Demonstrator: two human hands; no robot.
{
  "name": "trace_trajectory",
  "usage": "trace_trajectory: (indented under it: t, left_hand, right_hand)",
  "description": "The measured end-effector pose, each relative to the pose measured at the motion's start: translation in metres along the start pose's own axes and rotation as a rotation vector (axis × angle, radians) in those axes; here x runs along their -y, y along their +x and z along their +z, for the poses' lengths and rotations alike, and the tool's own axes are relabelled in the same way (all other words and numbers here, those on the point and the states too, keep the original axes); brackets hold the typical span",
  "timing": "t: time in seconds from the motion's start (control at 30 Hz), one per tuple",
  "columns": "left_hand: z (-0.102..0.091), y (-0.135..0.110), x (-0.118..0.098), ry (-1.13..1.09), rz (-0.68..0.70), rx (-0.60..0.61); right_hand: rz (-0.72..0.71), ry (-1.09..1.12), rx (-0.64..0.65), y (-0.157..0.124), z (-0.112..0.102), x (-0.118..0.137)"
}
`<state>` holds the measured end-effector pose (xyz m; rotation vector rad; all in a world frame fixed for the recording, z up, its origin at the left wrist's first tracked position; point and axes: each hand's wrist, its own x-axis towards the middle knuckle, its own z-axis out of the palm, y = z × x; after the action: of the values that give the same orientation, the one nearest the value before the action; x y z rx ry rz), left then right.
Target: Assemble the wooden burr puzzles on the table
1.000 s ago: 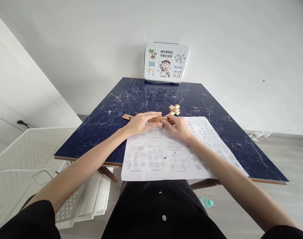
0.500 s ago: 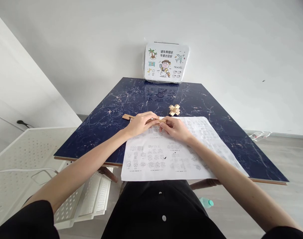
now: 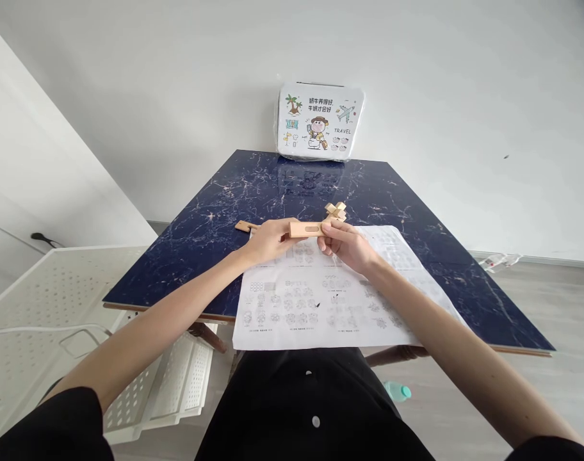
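My left hand (image 3: 267, 240) and my right hand (image 3: 346, 243) together hold a flat wooden bar with a slot in it (image 3: 307, 228), one hand at each end, fingers pinched on it just above the printed sheet (image 3: 321, 301). Behind my right hand a small assembled wooden cross puzzle (image 3: 336, 210) rests on the dark blue marbled table (image 3: 253, 186). Another flat wooden piece (image 3: 245, 226) lies on the table just left of my left hand.
A white illustrated case (image 3: 319, 120) leans against the wall at the table's far edge. A white perforated plastic rack (image 3: 56, 301) stands at the left of the table. A pale green bottle (image 3: 397, 390) lies on the floor under the table.
Both hands have lifted the slotted wooden bar off the sheet and turned it so its slotted face shows. The cross puzzle and the other piece have not moved.
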<state>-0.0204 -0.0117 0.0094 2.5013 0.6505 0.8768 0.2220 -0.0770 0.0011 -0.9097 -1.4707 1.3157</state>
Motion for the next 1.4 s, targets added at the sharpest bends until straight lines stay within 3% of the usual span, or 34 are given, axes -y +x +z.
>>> trace_trajectory:
  t: [0.23, 0.47, 0.77, 1.07, 1.4]
  left_hand:
    - [0.0, -0.003, 0.016, 0.217, 0.163, -0.107]
    - [0.004, 0.0, 0.025, 0.511, 0.272, -0.179]
    - [0.001, 0.002, 0.022, 0.431, 0.274, -0.164]
    - [0.003, 0.004, 0.022, 0.586, 0.347, -0.217]
    - [0.0, 0.002, 0.018, 0.596, 0.356, -0.202]
  right_hand:
    - [-0.036, 0.161, 0.116, -0.002, -0.001, 0.0]
    - [-0.058, 0.19, 0.098, -0.001, 0.0, 0.001]
    - [-0.059, 0.166, 0.138, -0.001, -0.002, -0.001]
    - [-0.085, 0.145, 0.079, -0.003, 0.003, 0.005]
    - [-0.065, 0.163, 0.134, -0.002, -0.002, 0.0]
